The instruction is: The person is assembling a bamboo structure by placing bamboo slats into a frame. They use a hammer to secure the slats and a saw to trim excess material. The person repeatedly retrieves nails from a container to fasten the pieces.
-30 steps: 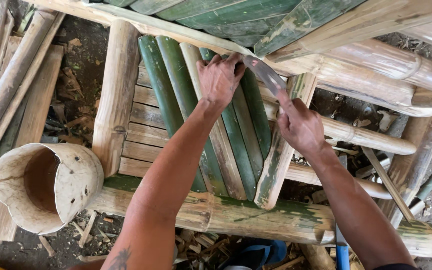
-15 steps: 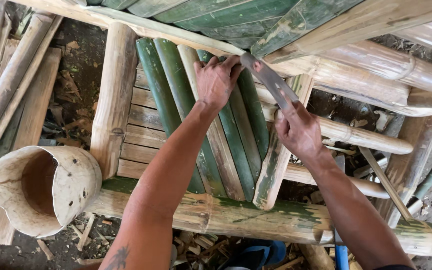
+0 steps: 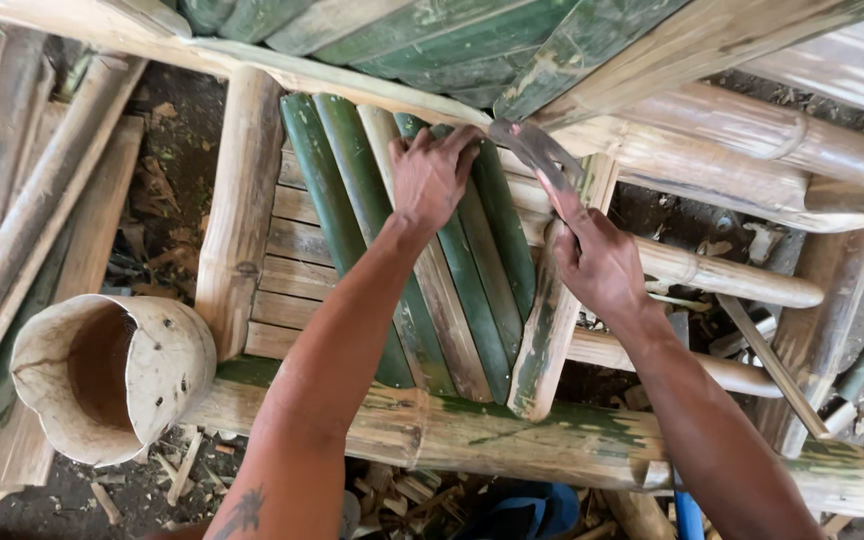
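We press our left hand [image 3: 432,180] flat, fingers spread, on the green slats [image 3: 472,260] of the seat. Our right hand [image 3: 597,260] grips the knife [image 3: 532,150] tight (blade near the left fingertips), so short, controlled cuts seem wise.

The left hand [image 3: 432,178] presses flat on the green bamboo slats [image 3: 472,270] of a bamboo frame [image 3: 472,440]. The right hand [image 3: 597,262] grips a curved blade [image 3: 532,150] against the outermost slat [image 3: 552,320]. A hollow bamboo stump [image 3: 102,375] stands at left.
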